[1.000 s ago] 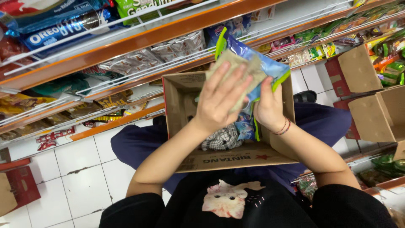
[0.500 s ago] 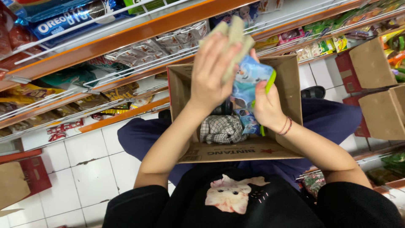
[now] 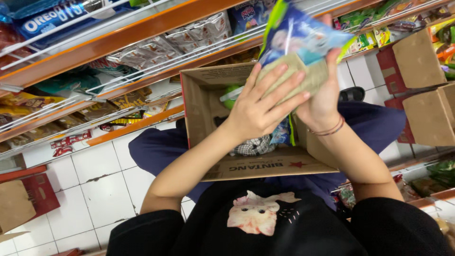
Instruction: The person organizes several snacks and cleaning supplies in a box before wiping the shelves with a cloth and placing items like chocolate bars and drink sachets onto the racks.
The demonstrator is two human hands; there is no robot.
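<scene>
Both my hands hold up a snack packet (image 3: 297, 45), blue and green on top with a pale, see-through lower part. My left hand (image 3: 265, 106) lies flat across its front, fingers spread. My right hand (image 3: 322, 102) grips it from behind on the right; a thin bracelet circles that wrist. The packet hangs above an open brown cardboard box (image 3: 208, 95) resting on my lap. Inside the box I see more blue and green packets (image 3: 282, 135) and a checked cloth bundle (image 3: 253, 147).
Orange-edged shop shelves (image 3: 123, 35) with wire rails run across the top, stocked with biscuit and snack packs. More brown cartons (image 3: 424, 90) stand at the right, another carton (image 3: 14, 204) at the lower left. White floor tiles (image 3: 99, 175) lie to the left.
Both hands have lifted the packet up out of the box and carried it higher and to the right, toward the shelves. The view has shifted a little.
</scene>
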